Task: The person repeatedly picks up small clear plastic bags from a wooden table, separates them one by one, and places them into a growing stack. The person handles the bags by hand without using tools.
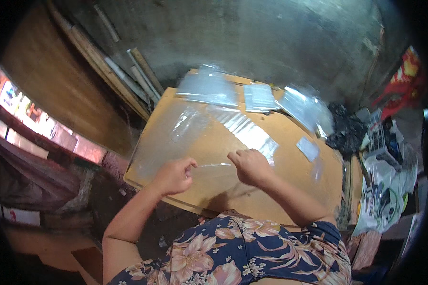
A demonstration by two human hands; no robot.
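Observation:
My left hand [177,175] and my right hand [246,166] both pinch the near edge of a clear plastic sheet [171,137], which stretches between them over the tan board tabletop [309,185]. Beyond my right hand a glossy strip of clear plastic pieces [247,130] lies diagonally. A small pale square packet [307,148] lies to the right of it.
Stacks of clear bags [205,88], pale sheets [259,97] and more bags [297,107] line the table's back. A black bag [345,128] and a white rack [375,135] sit at right. Tubes and boards [142,76] lean at back left by a bright opening [33,107].

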